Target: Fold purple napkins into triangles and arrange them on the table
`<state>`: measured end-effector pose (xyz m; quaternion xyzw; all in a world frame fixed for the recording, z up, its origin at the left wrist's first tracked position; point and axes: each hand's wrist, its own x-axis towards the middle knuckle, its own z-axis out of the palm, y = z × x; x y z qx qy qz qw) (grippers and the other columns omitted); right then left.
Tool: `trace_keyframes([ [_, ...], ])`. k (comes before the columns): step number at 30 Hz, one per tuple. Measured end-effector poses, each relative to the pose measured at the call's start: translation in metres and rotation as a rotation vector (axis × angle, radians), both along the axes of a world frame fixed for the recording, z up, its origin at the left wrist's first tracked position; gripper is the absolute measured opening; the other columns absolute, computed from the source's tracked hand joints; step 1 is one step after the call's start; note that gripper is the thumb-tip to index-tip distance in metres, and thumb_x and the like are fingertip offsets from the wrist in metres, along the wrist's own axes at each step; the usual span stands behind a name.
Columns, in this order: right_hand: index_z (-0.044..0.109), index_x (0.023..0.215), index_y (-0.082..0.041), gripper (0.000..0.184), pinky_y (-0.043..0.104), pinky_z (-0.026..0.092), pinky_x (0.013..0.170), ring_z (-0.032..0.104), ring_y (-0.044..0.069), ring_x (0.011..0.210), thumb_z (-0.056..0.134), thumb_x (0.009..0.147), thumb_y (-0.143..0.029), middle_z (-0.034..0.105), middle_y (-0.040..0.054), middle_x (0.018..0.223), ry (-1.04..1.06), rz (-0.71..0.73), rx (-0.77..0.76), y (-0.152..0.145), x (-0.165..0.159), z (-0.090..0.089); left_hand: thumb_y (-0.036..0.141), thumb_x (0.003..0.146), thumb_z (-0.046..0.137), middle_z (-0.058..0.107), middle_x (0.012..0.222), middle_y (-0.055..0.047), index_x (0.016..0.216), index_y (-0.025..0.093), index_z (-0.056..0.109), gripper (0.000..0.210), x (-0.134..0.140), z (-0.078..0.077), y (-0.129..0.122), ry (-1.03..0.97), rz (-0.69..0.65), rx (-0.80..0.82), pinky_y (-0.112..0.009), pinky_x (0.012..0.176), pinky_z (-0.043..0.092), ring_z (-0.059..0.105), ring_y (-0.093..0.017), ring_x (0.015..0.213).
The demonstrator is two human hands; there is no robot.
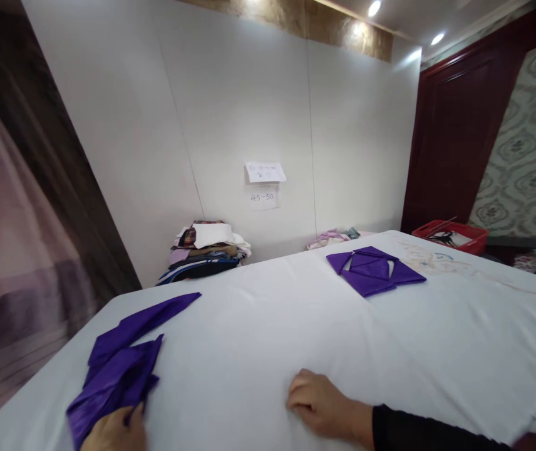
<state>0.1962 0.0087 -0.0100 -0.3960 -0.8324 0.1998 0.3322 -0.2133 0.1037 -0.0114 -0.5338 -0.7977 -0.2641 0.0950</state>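
At the lower left edge of the picture, my left hand point(116, 431) is closed on the near end of a shiny purple cloth point(115, 376); some of its fingers are out of sight. The cloth lies crumpled and partly folded on the white-covered table. Just beyond it, a longer purple strip point(148, 322) points to the upper right. My right hand point(319, 401) rests on the table at the lower middle, fingers curled in, with nothing visible in it. Farther back on the right lie purple pieces folded into an angular shape point(369, 269), with white showing through gaps.
The table's white cover point(249, 351) fills the foreground. Behind it are a pile of folded clothes point(206, 250) and a pink garment point(329, 239). A red basket point(474, 241) holding scissors stands at the far right. Paper notes point(265, 172) hang on the wall; a curtain point(19, 219) hangs left.
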Motion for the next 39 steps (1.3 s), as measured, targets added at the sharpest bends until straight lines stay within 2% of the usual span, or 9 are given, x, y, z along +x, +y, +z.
trace_keyframes([
  [4, 0.064, 0.092, -0.021, 0.02, 0.027, 0.045, 0.065, 0.058, 0.015, 0.072, 0.051, 0.077, -0.025, 0.065, 0.0024, 0.086, 0.298, -0.186, -0.331, 0.015, -0.009, -0.006, 0.034, 0.08, 0.044, 0.066, 0.077, -0.001, 0.078, 0.017, 0.063, 0.026, 0.097, 0.009, -0.038, 0.096, -0.517, 0.075, -0.033, 0.072, 0.048, 0.062, -0.021, 0.075],
  [8, 0.045, 0.124, -0.021, 0.05, 0.026, 0.046, 0.052, 0.062, 0.017, 0.073, 0.05, 0.08, -0.046, 0.06, 0.0084, 0.106, 0.682, -0.229, -0.72, 0.027, -0.02, -0.002, 0.017, 0.08, 0.041, 0.067, 0.085, -0.003, 0.082, 0.021, 0.058, 0.018, 0.19, 0.006, -0.082, 0.071, -0.884, 0.244, -0.036, 0.081, 0.049, 0.062, -0.019, 0.083],
  [11, 0.043, 0.127, -0.021, 0.059, 0.032, 0.049, 0.065, 0.062, 0.019, 0.08, 0.056, 0.077, -0.049, 0.063, 0.0062, 0.099, 0.802, -0.185, -0.753, 0.029, -0.024, 0.0, 0.011, 0.079, 0.042, 0.066, 0.09, -0.001, 0.086, 0.022, 0.055, 0.019, 0.232, 0.005, -0.111, 0.038, -1.184, 0.221, -0.038, 0.093, 0.044, 0.061, -0.016, 0.09],
  [14, 0.051, 0.118, -0.021, 0.057, 0.036, 0.045, 0.085, 0.059, 0.022, 0.094, 0.068, 0.066, -0.039, 0.064, 0.0049, 0.104, 0.868, -0.101, -0.683, 0.029, -0.021, -0.003, 0.016, 0.08, 0.047, 0.065, 0.094, -0.002, 0.086, 0.021, 0.055, 0.01, 0.245, 0.011, -0.13, -0.03, -1.319, 0.124, -0.037, 0.092, 0.045, 0.059, -0.016, 0.093],
  [18, 0.054, 0.114, -0.021, 0.054, 0.038, 0.044, 0.087, 0.06, 0.023, 0.093, 0.069, 0.064, -0.032, 0.065, 0.0044, 0.103, 0.93, -0.146, -0.69, 0.028, -0.012, -0.006, 0.029, 0.083, 0.049, 0.064, 0.097, -0.005, 0.089, 0.02, 0.056, 0.013, 0.235, 0.016, -0.129, -0.179, -1.216, 0.083, -0.037, 0.085, 0.047, 0.058, -0.017, 0.092],
  [26, 0.056, 0.114, -0.021, 0.052, 0.037, 0.047, 0.082, 0.062, 0.024, 0.091, 0.068, 0.066, -0.036, 0.066, 0.0051, 0.103, 0.974, -0.297, -0.665, 0.03, 0.012, -0.002, 0.021, 0.079, 0.051, 0.056, 0.114, -0.012, 0.101, 0.015, 0.056, 0.023, 0.209, -0.011, -0.095, -0.344, -0.599, 0.064, -0.044, 0.096, 0.04, 0.051, -0.023, 0.11],
  [31, 0.058, 0.113, -0.023, 0.055, 0.031, 0.049, 0.077, 0.062, 0.022, 0.089, 0.073, 0.062, -0.035, 0.066, 0.003, 0.103, 1.102, -0.408, -0.683, 0.038, 0.028, 0.0, 0.019, 0.071, 0.059, 0.047, 0.129, -0.014, 0.104, 0.015, 0.058, 0.033, 0.208, -0.005, -0.088, -0.674, -0.492, -0.059, -0.046, 0.105, 0.023, 0.036, -0.029, 0.124],
  [35, 0.056, 0.115, -0.025, 0.056, 0.031, 0.049, 0.076, 0.063, 0.021, 0.088, 0.073, 0.063, -0.034, 0.066, 0.0026, 0.105, 1.165, -0.231, -0.729, 0.037, 0.029, 0.009, 0.027, 0.069, 0.063, 0.053, 0.119, -0.01, 0.099, 0.02, 0.057, 0.032, 0.228, 0.005, -0.08, -1.127, -0.495, -0.069, -0.039, 0.097, 0.035, 0.048, -0.025, 0.111],
  [39, 0.051, 0.12, -0.025, 0.053, 0.035, 0.048, 0.074, 0.063, 0.022, 0.086, 0.067, 0.07, -0.037, 0.066, 0.005, 0.105, 1.111, 0.039, -0.86, 0.025, 0.019, 0.015, 0.04, 0.075, 0.055, 0.062, 0.098, -0.009, 0.109, 0.02, 0.049, 0.04, 0.259, 0.005, -0.07, -1.378, -0.518, -0.177, -0.033, 0.061, 0.048, 0.061, -0.018, 0.068],
])
